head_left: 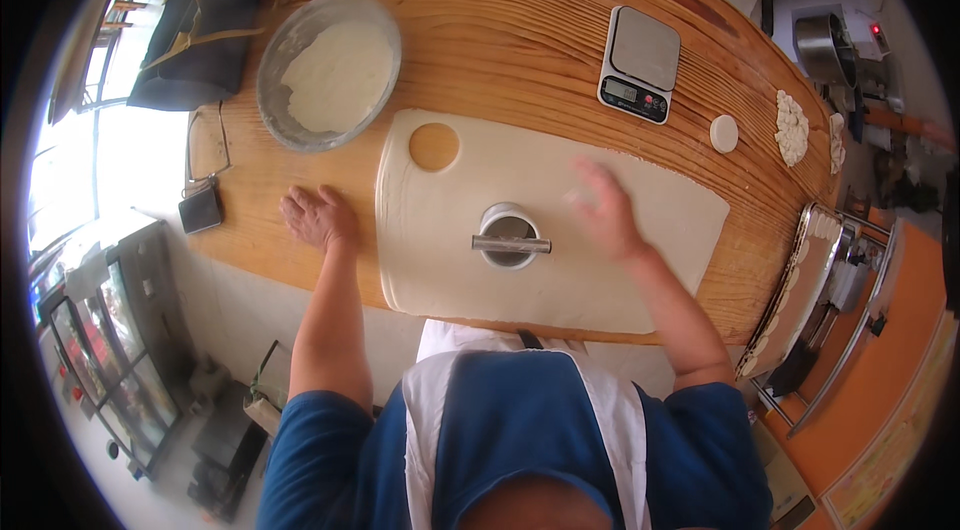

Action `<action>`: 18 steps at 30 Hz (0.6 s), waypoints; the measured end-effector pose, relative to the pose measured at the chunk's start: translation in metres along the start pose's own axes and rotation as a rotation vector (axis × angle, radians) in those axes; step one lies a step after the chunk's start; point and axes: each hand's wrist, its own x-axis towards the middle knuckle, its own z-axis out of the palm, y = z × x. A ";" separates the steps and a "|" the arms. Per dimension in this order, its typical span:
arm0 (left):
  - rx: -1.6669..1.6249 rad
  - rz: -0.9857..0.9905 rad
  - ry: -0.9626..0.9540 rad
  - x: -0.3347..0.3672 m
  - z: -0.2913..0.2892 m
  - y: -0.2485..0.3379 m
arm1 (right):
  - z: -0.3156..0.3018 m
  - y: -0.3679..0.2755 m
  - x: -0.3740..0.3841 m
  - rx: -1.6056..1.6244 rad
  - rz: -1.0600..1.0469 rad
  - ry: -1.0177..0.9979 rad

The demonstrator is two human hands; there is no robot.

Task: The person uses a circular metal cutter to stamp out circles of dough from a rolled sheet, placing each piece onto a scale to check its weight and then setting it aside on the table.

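Note:
A wide sheet of pale rolled dough (pixel 640 275) lies on the wooden table in front of me, with one round hole cut near its far left corner. On the middle of the sheet stands a round metal dough cutter (pixel 511 245) with a bar handle across its top; neither hand touches it. My left hand (pixel 320 218) rests on the bare wood left of the dough, fingers apart and holding nothing. Over the right part of the sheet is my right hand (pixel 606 210), slightly blurred, its fingers apart with nothing visible in them.
A metal bowl (pixel 270 95) holding a white mass stands at the far left. Beyond the dough is a digital scale (pixel 645 55), with a cut dough round (pixel 724 134) and dough scraps (pixel 791 128) to its right. A tray (pixel 800 295) with dough rounds stands by the table's right edge.

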 end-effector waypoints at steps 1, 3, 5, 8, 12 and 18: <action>0.003 0.001 -0.003 0.001 0.001 -0.001 | 0.006 -0.037 -0.001 0.033 0.010 -0.139; 0.006 0.004 -0.008 0.001 0.004 -0.003 | 0.025 -0.068 -0.007 -0.026 -0.213 -0.305; -0.019 0.007 -0.025 0.000 0.001 0.003 | 0.039 -0.075 -0.016 -0.118 -0.172 -0.349; -0.038 0.013 -0.023 0.000 0.002 0.002 | 0.043 -0.084 -0.012 -0.279 -0.087 -0.475; -0.025 0.026 0.022 0.000 0.008 -0.001 | 0.043 -0.099 0.005 -0.397 0.039 -0.647; -0.117 0.046 0.061 -0.001 0.016 -0.001 | 0.075 -0.142 0.040 -0.090 0.251 -0.360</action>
